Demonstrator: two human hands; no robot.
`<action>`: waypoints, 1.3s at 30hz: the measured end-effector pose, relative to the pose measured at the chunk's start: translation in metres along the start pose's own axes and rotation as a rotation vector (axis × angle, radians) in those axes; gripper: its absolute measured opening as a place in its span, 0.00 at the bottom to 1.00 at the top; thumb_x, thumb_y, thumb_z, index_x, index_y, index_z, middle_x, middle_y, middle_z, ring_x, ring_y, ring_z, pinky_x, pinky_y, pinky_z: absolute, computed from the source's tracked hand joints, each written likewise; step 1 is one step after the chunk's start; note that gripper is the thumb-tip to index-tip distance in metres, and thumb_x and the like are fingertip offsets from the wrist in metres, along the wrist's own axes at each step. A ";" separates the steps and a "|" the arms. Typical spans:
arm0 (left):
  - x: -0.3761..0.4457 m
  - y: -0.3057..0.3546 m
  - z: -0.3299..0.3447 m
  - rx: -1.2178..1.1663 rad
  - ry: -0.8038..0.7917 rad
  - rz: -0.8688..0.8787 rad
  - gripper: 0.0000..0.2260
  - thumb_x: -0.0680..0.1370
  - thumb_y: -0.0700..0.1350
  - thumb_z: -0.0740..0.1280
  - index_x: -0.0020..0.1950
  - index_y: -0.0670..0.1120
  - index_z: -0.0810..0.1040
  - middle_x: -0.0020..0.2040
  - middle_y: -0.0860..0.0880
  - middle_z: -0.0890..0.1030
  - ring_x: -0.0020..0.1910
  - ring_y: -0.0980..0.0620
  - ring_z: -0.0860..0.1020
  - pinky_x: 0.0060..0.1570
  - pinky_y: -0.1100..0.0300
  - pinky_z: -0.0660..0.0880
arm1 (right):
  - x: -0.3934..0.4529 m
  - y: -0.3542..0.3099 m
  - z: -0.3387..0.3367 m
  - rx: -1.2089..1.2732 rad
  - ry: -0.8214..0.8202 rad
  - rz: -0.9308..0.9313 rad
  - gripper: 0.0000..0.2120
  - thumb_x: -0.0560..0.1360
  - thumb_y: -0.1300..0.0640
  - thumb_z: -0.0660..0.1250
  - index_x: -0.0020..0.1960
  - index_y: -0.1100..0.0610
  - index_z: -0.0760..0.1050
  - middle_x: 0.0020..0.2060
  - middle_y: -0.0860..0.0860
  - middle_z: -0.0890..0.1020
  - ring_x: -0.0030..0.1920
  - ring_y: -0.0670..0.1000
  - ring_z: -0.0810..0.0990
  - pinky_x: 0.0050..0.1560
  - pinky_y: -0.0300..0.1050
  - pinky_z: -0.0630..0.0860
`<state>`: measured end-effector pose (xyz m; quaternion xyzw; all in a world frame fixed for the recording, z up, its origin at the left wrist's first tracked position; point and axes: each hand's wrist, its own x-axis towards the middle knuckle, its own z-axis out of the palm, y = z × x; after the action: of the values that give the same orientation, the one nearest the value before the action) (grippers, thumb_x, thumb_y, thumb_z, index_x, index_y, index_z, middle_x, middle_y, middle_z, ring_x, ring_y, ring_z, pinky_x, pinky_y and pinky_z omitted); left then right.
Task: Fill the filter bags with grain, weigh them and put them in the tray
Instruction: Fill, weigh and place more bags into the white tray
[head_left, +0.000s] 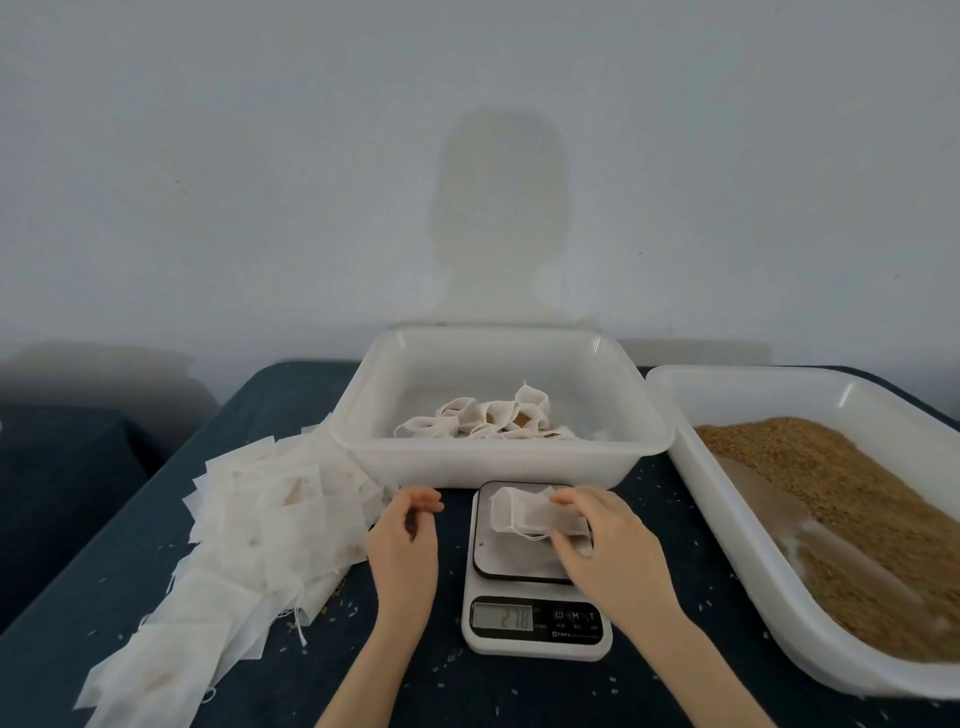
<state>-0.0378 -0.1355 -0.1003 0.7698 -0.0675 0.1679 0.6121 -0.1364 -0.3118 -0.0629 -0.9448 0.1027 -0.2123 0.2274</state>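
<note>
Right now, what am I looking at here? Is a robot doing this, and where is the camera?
No robot: a person works with bare hands, and one camera on their head looks down at the table. The right hand holds a filled filter bag on the platform of a small kitchen scale, whose display is lit. The left hand hovers beside it, fingers curled, holding nothing. A pile of empty bags lies to the left. Behind the scale, a white tray holds finished bags. On the right, a second tray holds loose grain. The dark tablecloth is sprinkled with spilled grains.
</note>
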 end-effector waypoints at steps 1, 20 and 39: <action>0.000 0.000 0.000 0.001 -0.004 0.003 0.18 0.76 0.30 0.62 0.41 0.54 0.77 0.38 0.55 0.81 0.39 0.63 0.77 0.39 0.77 0.69 | 0.000 -0.002 0.001 -0.017 -0.015 -0.023 0.18 0.72 0.46 0.71 0.61 0.45 0.74 0.57 0.38 0.74 0.54 0.38 0.73 0.46 0.25 0.68; 0.000 0.002 0.005 0.012 -0.037 -0.067 0.18 0.76 0.31 0.63 0.38 0.54 0.78 0.35 0.59 0.80 0.36 0.59 0.76 0.36 0.72 0.71 | 0.112 -0.013 -0.060 0.116 0.183 0.130 0.07 0.74 0.61 0.64 0.40 0.58 0.79 0.33 0.54 0.80 0.39 0.57 0.77 0.37 0.46 0.71; 0.000 0.002 0.007 0.096 -0.079 -0.080 0.19 0.76 0.31 0.63 0.37 0.57 0.76 0.38 0.65 0.79 0.34 0.62 0.76 0.36 0.73 0.70 | 0.179 0.035 -0.028 -0.494 -0.549 0.240 0.12 0.77 0.51 0.65 0.57 0.51 0.82 0.55 0.49 0.82 0.55 0.52 0.79 0.51 0.43 0.74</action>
<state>-0.0370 -0.1428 -0.0996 0.8064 -0.0526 0.1157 0.5775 0.0066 -0.4048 0.0062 -0.9740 0.1961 0.1077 0.0351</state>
